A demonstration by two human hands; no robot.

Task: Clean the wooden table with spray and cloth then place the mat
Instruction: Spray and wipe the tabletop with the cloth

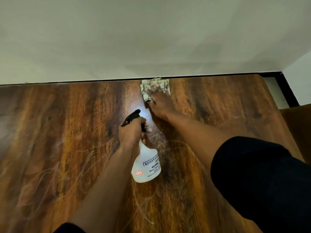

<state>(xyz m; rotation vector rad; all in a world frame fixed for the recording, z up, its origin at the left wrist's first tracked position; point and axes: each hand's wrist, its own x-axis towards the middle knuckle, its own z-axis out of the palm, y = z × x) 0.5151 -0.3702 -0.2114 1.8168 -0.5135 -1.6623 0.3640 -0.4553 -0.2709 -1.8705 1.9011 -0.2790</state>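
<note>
My left hand (132, 130) grips the neck of a white spray bottle (146, 165) with a black trigger head, held above the middle of the wooden table (67, 132). Its printed label faces up. My right hand (159, 102) lies flat with straight fingers on a pale patterned cloth (146, 91), pressing it onto the table near the far edge by the wall. The hand and cloth look blurred. No mat is in view.
A white wall (151, 39) runs along the table's far edge. The table's rounded far right corner (259, 78) borders a black strip and pale floor. Faint swirl marks cover the wood near me.
</note>
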